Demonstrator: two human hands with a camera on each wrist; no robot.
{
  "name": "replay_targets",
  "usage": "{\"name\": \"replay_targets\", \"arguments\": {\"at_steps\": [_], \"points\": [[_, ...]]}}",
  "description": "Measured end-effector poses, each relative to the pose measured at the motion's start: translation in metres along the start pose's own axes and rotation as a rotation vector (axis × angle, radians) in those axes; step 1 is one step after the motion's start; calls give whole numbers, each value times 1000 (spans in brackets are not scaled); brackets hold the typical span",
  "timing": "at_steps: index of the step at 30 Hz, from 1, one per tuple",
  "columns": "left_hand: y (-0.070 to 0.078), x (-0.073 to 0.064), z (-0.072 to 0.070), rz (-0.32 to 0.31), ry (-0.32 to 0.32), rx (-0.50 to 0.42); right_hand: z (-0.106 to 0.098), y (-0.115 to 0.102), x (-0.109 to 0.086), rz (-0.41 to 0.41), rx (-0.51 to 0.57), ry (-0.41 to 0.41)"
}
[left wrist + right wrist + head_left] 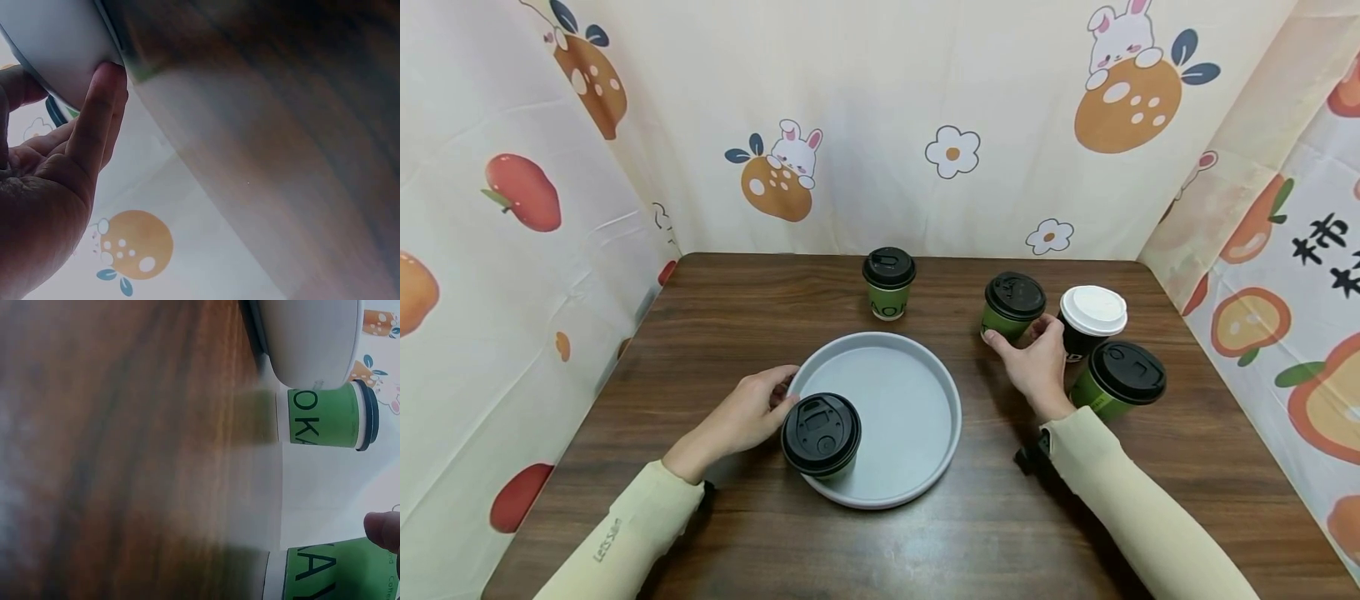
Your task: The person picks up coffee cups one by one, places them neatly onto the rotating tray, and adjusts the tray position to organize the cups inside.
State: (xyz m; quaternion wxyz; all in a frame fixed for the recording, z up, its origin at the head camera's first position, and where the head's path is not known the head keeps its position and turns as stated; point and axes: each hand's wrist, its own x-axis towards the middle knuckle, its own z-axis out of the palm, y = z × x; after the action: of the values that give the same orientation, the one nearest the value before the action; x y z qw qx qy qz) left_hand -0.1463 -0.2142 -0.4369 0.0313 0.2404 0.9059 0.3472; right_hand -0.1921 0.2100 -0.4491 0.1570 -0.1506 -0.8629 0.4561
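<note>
My left hand point(747, 417) holds a round grey tray point(917, 492) by its left rim. In the left wrist view the fingers point(94, 125) press against the tray's side. A paper cup with a black lid point(822, 433) stands on the tray's front left part, close beside that hand. My right hand point(1033, 360) grips a green paper cup point(1000, 323) with a black lid, thumb on its left and fingers on its right. The right wrist view shows the thumb point(382, 530) at this cup's green wall point(337, 572); the other fingers are out of that view.
Close right of my right hand stand a white-lidded black cup point(1093, 312) and another green cup point(1116, 379) with a black lid. Behind the tray stands a green cup point(888, 285). Printed curtains point(880, 100) surround the brown wooden table point(752, 533).
</note>
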Motion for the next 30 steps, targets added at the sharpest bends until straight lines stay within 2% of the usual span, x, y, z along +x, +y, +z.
{"name": "replay_targets", "arguments": {"at_steps": [17, 30], "points": [[1, 0, -1, 2, -11, -1, 1, -2, 11, 36, -10, -31], [4, 0, -1, -18, -16, 4, 0, 3, 19, 10, -11, -47]]}}
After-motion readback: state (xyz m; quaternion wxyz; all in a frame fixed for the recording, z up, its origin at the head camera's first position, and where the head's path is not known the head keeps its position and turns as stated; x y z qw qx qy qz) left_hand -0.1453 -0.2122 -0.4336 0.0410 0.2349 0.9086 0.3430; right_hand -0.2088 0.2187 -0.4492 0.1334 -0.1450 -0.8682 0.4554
